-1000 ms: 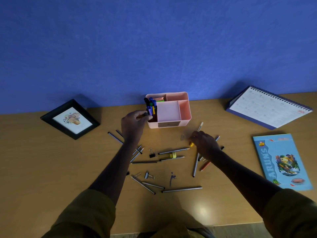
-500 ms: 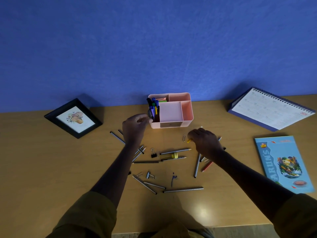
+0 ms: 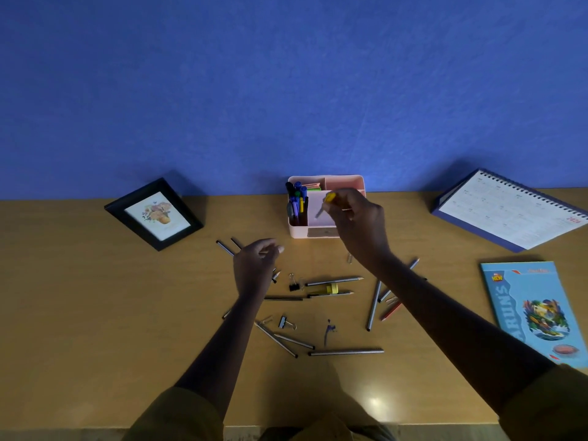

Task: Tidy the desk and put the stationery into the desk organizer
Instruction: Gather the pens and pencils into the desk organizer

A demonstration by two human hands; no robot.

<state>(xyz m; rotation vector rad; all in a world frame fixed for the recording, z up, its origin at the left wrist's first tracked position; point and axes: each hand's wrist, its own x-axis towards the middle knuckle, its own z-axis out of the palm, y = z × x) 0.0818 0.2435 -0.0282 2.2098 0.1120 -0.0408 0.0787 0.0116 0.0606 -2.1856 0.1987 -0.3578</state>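
Binning step: right hand pinches a yellow-ended pen over the organizer at 12 o'clock. Left hand hangs loosely curled, empty. Next, probably: tip down, release into 1 compartment.

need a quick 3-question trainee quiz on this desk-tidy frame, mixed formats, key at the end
1. True or false: the left hand grips a pencil.
2. The right hand holds the yellow-capped pen above which item? A) picture frame B) desk organizer C) calendar
3. Fill in: the markers already stored stand in the organizer's ___ compartment.
Key: 1 false, its fingers are loosely curled and hold nothing. 2 B. 3 left.
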